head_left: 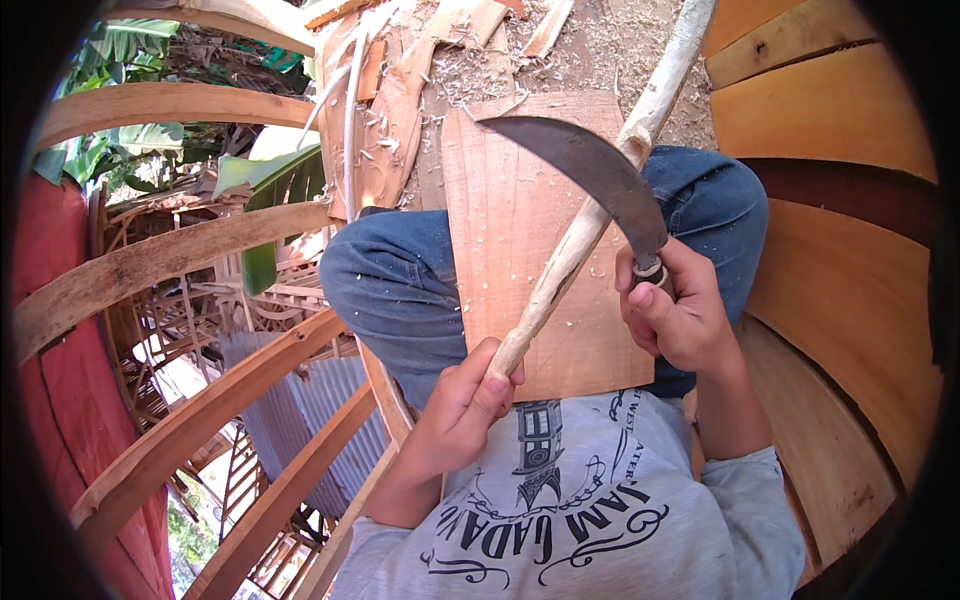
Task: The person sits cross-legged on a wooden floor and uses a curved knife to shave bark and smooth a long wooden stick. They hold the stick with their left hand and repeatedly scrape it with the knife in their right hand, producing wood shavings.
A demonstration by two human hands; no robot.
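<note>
My left hand (pixel 465 405) is closed around the near end of a long pale stick (pixel 565 262), stripped of bark, which slants away to the far right. In my right hand (pixel 680 310) is the handle of a sickle (pixel 590 165); its dark curved blade arcs up and to the left, crossing over the stick, with the tip pointing left. Whether the edge touches the wood I cannot tell. Beneath both lies a flat wooden board (pixel 530 310), resting across my lap between my knees, with small shavings on it.
Wood shavings and loose strips (pixel 395 130) litter the floor ahead. Curved planks (pixel 830 280) form a wall close on my right. At left, spaced wooden rails (pixel 190 245) open onto banana leaves (pixel 275 185), a corrugated metal sheet (pixel 330 430) and a red cloth-like surface (pixel 85 430).
</note>
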